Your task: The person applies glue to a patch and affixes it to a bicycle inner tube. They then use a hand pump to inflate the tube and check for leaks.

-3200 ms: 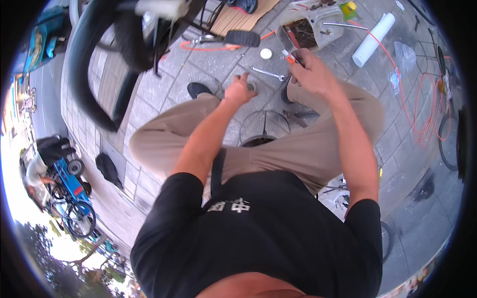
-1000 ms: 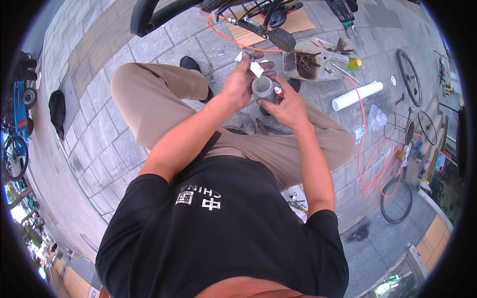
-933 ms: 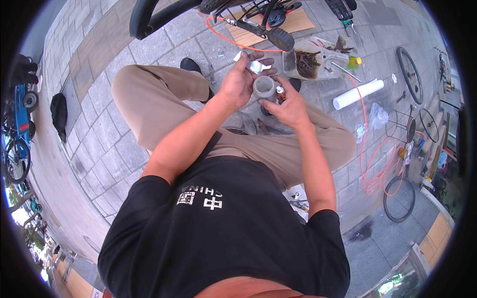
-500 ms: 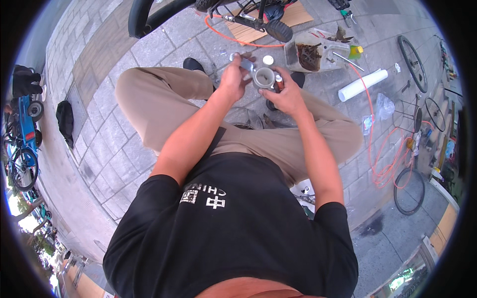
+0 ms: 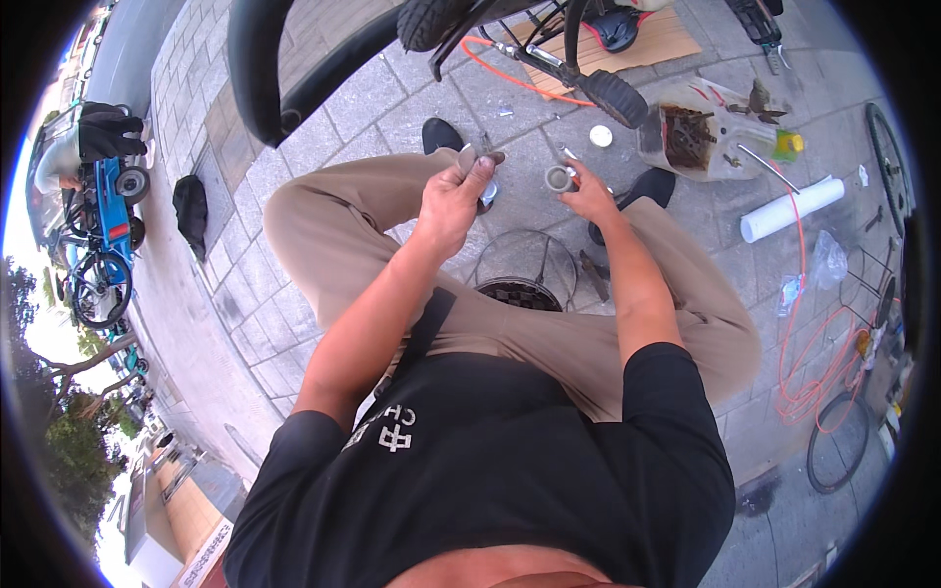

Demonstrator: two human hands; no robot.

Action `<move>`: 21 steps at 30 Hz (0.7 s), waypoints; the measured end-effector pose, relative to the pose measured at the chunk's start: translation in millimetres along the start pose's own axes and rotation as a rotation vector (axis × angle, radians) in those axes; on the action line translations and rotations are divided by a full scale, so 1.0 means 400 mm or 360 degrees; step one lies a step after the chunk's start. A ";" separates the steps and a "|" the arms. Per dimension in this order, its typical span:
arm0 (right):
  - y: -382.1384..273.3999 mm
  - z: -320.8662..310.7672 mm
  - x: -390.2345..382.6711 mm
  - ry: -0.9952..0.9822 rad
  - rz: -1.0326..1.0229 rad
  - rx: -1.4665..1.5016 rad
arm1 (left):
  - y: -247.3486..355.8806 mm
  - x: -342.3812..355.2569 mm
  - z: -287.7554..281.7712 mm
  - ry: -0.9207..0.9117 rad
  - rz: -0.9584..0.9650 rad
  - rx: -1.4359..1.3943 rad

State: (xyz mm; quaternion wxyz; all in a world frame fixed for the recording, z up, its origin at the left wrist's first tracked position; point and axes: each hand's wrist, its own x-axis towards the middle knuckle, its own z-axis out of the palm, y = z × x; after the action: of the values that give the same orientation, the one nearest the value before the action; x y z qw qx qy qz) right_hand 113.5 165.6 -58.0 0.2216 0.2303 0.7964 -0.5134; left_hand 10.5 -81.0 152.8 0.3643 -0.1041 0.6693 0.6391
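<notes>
My left hand (image 5: 449,204) is closed, thumb pressed against the fingers, with a small flat grey piece (image 5: 467,157) sticking up from its grip. Just below those fingers a shiny rounded thing (image 5: 488,192) shows, too small to name. My right hand (image 5: 590,199) is closed around a small grey metal cup (image 5: 559,178), its round mouth facing up. A thin thing with a whitish tip (image 5: 569,156) stands out beside the cup, by the same fingers. On the paving beyond the hands lies a white round lid (image 5: 601,135).
A spoked wheel (image 5: 520,290) lies between my legs. Ahead stands a bike frame (image 5: 549,61) with a small knobbly tyre (image 5: 616,98). A cut plastic container (image 5: 676,162) of brown metal parts, a white roll (image 5: 792,208) and an orange hose (image 5: 804,257) are on the right.
My hands have moved apart, and the cup has gone to the right, away from the left hand. The whole view has swung, so the surroundings sit farther right.
</notes>
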 end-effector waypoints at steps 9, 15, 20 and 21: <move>-0.089 -0.112 -0.062 0.0042 -0.0012 -0.0021 | 0.004 0.067 0.063 -0.0013 -0.0184 0.0068; -0.380 -0.058 -0.198 -0.0259 -0.0168 0.1006 | 0.019 0.041 0.086 -0.0110 -0.0081 -0.0160; -0.376 0.066 -0.223 -0.0024 -0.0184 0.1313 | 0.007 0.030 0.075 -0.0066 -0.0189 -0.0190; -0.371 0.095 -0.229 -0.0001 -0.0174 0.1437 | -0.010 0.031 0.070 -0.0051 -0.0234 -0.0259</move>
State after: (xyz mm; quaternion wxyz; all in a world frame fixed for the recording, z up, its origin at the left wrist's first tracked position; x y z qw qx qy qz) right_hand 102.9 63.6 88.0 0.0718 0.2613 0.5035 -0.8204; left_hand 14.0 -51.4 144.4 0.4112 -0.1720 0.5998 0.6645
